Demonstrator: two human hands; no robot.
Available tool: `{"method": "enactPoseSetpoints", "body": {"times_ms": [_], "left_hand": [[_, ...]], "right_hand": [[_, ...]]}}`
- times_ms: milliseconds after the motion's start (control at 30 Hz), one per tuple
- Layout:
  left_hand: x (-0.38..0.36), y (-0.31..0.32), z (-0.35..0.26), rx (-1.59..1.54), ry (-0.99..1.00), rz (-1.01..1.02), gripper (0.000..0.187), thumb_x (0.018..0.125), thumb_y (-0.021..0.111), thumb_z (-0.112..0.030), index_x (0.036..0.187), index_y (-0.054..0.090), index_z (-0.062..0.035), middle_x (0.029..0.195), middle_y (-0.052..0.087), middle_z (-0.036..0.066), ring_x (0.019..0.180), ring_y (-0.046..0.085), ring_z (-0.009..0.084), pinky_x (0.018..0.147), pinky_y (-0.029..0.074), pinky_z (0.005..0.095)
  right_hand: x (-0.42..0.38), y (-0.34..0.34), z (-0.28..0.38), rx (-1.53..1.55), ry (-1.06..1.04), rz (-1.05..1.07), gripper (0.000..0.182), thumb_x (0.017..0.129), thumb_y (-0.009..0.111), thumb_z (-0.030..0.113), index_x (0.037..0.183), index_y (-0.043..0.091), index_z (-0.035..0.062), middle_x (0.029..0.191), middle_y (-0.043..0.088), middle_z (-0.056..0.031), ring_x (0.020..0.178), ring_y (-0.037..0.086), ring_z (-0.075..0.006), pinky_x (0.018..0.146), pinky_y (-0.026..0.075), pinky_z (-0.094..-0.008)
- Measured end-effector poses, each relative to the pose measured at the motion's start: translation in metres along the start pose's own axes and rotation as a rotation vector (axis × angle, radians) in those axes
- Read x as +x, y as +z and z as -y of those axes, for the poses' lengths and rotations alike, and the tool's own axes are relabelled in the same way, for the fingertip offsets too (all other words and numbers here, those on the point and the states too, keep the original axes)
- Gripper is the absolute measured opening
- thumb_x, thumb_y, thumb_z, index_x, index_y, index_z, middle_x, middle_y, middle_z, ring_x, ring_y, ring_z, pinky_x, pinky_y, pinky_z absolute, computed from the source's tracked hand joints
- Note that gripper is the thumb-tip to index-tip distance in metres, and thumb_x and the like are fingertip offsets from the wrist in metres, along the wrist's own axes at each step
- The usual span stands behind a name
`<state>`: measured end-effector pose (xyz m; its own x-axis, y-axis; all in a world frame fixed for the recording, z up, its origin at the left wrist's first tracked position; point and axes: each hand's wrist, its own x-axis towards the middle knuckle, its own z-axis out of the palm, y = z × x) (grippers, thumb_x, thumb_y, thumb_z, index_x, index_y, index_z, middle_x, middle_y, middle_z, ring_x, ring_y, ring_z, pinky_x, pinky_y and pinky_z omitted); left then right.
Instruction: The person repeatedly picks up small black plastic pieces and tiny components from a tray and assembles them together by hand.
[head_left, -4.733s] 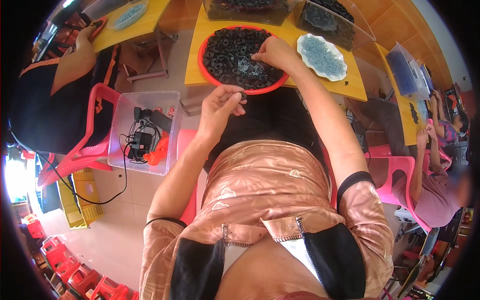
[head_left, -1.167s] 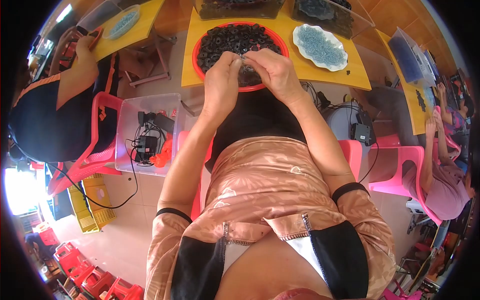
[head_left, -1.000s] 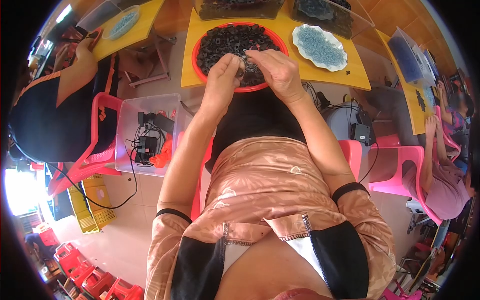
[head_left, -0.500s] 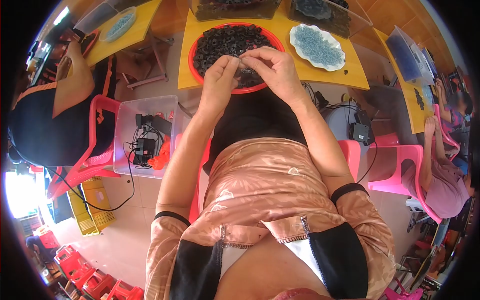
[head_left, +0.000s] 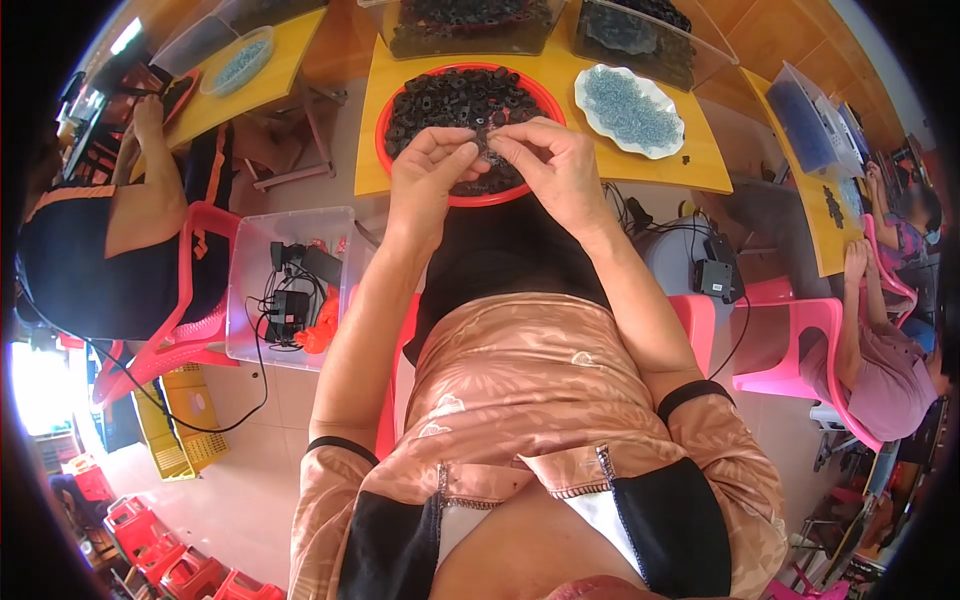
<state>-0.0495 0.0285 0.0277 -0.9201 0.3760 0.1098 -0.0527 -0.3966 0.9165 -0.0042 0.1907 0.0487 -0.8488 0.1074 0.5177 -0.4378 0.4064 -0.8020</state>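
Both hands are over the near part of a red round tray (head_left: 552, 92) filled with small black parts (head_left: 460, 97). Thumb and fingers of my left hand (head_left: 432, 180) are pinched together, meeting the fingertips of my right hand (head_left: 553, 165). Something small and dark shows between the two pinches, too small to make out. To the right of the tray, a white scalloped dish (head_left: 672, 147) holds many small pale-blue pieces (head_left: 630, 108).
The tray and dish stand on a yellow table (head_left: 700, 170). Clear bins (head_left: 470, 42) with black parts line its back edge. A clear box (head_left: 245, 290) with cables sits at the left. Other people (head_left: 85, 245) sit at both sides.
The table and tray sit slightly lower in the view. My left hand's fingers have shifted and curled more; both hands remain close together over the tray.
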Motion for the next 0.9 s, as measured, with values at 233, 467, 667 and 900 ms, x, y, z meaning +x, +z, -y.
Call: {"method": "enactPoseSetpoints", "body": {"times_ms": [233, 467, 667, 900], "left_hand": [[-0.006, 0.002, -0.014, 0.118, -0.145, 0.134, 0.014, 0.089, 0.063, -0.008, 0.101, 0.059, -0.0016, 0.086, 0.065, 0.006, 0.075, 0.063, 0.0106, 0.069, 0.050, 0.0206], [-0.031, -0.006, -0.020, 0.097, -0.281, 0.223, 0.012, 0.089, 0.062, -0.007, 0.099, 0.059, -0.0029, 0.084, 0.064, 0.005, 0.075, 0.062, 0.0103, 0.070, 0.049, 0.0207], [-0.043, -0.025, 0.001, -0.273, -0.326, 0.241, 0.011, 0.089, 0.061, -0.007, 0.100, 0.058, -0.0039, 0.088, 0.063, 0.005, 0.074, 0.059, 0.0101, 0.070, 0.049, 0.0212], [-0.038, -0.041, 0.003, -0.349, -0.250, 0.258, 0.013, 0.089, 0.062, -0.010, 0.100, 0.058, -0.0040, 0.092, 0.064, 0.010, 0.071, 0.056, 0.0105, 0.068, 0.048, 0.0225]], "right_hand": [[-0.013, -0.018, -0.010, 0.612, 0.520, 0.171, 0.015, 0.078, 0.074, 0.009, 0.089, 0.071, -0.0003, 0.077, 0.068, -0.0034, 0.066, 0.055, -0.0064, 0.061, 0.042, -0.0193], [-0.020, -0.014, 0.004, 0.541, 0.520, 0.293, 0.013, 0.077, 0.076, 0.009, 0.085, 0.069, 0.0009, 0.076, 0.067, -0.0028, 0.073, 0.062, -0.0071, 0.065, 0.046, -0.0193], [-0.025, -0.009, 0.035, 0.293, 0.377, 0.375, 0.011, 0.079, 0.074, 0.010, 0.082, 0.067, 0.0021, 0.079, 0.067, -0.0016, 0.071, 0.061, -0.0069, 0.065, 0.048, -0.0226], [-0.074, -0.021, 0.139, 0.933, -0.277, 1.226, 0.011, 0.086, 0.067, 0.017, 0.086, 0.065, 0.0065, 0.075, 0.060, -0.0043, 0.073, 0.061, -0.0234, 0.063, 0.048, -0.0322]]}}
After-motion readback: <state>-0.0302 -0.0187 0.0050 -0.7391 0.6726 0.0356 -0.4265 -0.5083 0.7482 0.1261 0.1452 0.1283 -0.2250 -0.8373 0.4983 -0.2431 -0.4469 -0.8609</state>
